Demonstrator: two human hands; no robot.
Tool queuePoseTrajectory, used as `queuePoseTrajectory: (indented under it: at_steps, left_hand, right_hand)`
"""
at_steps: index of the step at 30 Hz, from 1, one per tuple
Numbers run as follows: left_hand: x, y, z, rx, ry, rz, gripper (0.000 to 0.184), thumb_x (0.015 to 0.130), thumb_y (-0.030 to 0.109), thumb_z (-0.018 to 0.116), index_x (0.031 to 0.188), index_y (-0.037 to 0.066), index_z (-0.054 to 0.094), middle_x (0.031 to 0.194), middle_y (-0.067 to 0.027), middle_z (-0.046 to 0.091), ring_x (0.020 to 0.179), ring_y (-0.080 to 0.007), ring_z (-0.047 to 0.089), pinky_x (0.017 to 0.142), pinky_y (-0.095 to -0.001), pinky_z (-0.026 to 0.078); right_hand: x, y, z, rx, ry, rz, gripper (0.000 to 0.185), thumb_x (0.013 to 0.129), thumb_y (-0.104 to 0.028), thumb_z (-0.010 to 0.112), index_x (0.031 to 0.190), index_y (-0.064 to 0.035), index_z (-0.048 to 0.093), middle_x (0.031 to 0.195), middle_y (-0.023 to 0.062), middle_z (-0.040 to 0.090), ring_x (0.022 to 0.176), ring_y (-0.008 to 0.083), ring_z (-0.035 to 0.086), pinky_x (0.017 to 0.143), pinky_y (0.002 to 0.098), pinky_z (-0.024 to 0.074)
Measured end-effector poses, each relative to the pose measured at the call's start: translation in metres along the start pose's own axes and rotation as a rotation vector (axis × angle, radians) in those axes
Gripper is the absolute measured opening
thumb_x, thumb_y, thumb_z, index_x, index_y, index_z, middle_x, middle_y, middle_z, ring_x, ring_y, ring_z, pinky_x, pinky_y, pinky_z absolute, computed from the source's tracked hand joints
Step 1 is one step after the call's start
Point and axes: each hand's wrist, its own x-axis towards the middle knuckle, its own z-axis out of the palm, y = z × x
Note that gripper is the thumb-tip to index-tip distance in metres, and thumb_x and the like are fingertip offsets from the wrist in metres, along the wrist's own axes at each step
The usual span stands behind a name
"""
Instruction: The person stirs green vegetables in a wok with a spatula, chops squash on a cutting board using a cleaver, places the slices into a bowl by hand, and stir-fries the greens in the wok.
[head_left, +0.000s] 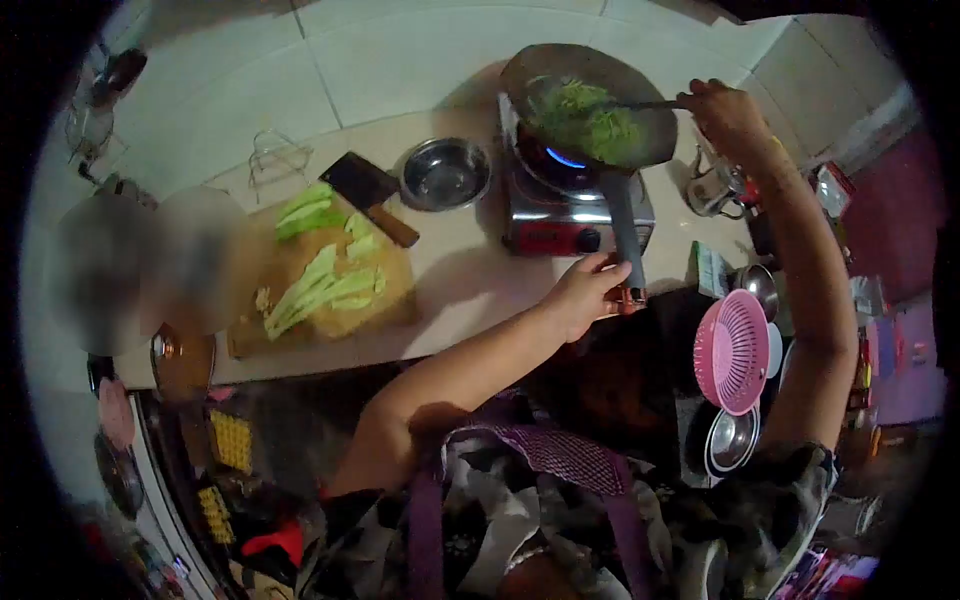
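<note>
My left hand (pixel 590 293) is closed around the end of the long handle of a dark wok (pixel 648 100). The wok sits tilted over a gas stove (pixel 525 215) with a blue flame burning under it. Chopped green vegetables (pixel 600 122) lie inside the wok. My right hand (pixel 728 118) grips a dark-handled spatula (pixel 650 104); its far end is hidden among the greens. To the left, a cutting board (pixel 390 310) holds pale green leafy vegetable pieces (pixel 320 290). A cleaver (pixel 365 190) with a wooden handle lies at the board's top edge.
A steel bowl (pixel 446 176) stands between cleaver and stove. Right of the stove is a metal kettle (pixel 712 185). A pink basket (pixel 730 352) and metal bowls (pixel 733 440) sit near my right arm. A wire rack (pixel 275 165) leans by the tiled wall.
</note>
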Motion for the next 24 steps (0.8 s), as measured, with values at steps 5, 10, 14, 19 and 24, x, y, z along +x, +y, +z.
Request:
queuePoseTrajectory:
  at_steps: [5,10,14,19,24]
  left_hand:
    - [-0.004,0.014,0.009,0.008,-0.004,-0.035,0.020,0.090,0.015,0.054,0.106,0.004,0.052,0.096,-0.0108,0.060,0.085,-0.0219,0.060,0.072,-0.0395,0.050]
    - [-0.001,0.011,0.002,0.020,-0.061,-0.026,0.023,0.090,0.016,0.055,0.108,0.003,0.052,0.096,-0.0104,0.061,0.084,-0.0212,0.060,0.073,-0.0365,0.051]
    - [-0.007,0.017,0.009,0.013,0.016,-0.045,0.020,0.090,0.016,0.054,0.106,0.003,0.052,0.094,-0.0100,0.060,0.079,-0.0202,0.060,0.071,-0.0351,0.052]
    - [-0.009,0.019,0.007,0.031,0.012,-0.053,0.020,0.091,0.016,0.053,0.107,0.004,0.051,0.096,-0.0099,0.059,0.084,-0.0205,0.060,0.073,-0.0348,0.052]
    - [-0.014,0.021,0.015,0.056,0.066,-0.035,0.016,0.091,0.017,0.054,0.102,0.005,0.053,0.093,-0.0051,0.056,0.080,-0.0158,0.057,0.071,-0.0332,0.053]
  right_hand:
    - [-0.055,0.029,-0.069,-0.073,-0.026,0.079,0.025,0.072,-0.004,0.056,0.094,-0.0118,0.062,0.093,0.0069,0.058,0.093,0.0266,0.058,0.075,0.0365,0.0502]
    - [-0.048,0.001,0.002,-0.003,0.008,0.021,0.017,0.075,-0.008,0.055,0.090,-0.0129,0.063,0.090,0.0060,0.060,0.091,0.0253,0.060,0.073,0.0356,0.0515]
    - [-0.038,-0.010,0.027,-0.004,0.055,0.230,0.015,0.081,-0.013,0.050,0.091,-0.0116,0.062,0.087,0.0090,0.064,0.084,0.0264,0.063,0.065,0.0379,0.0521]
    - [-0.052,0.044,0.042,0.111,-0.005,0.440,0.018,0.084,-0.020,0.049,0.087,-0.0083,0.062,0.076,0.0135,0.063,0.068,0.0339,0.063,0.057,0.0448,0.0500]
    - [-0.024,0.037,0.143,0.421,0.024,0.643,0.030,0.085,-0.031,0.053,0.083,-0.0039,0.065,0.076,0.0163,0.065,0.070,0.0321,0.063,0.060,0.0433,0.0493]
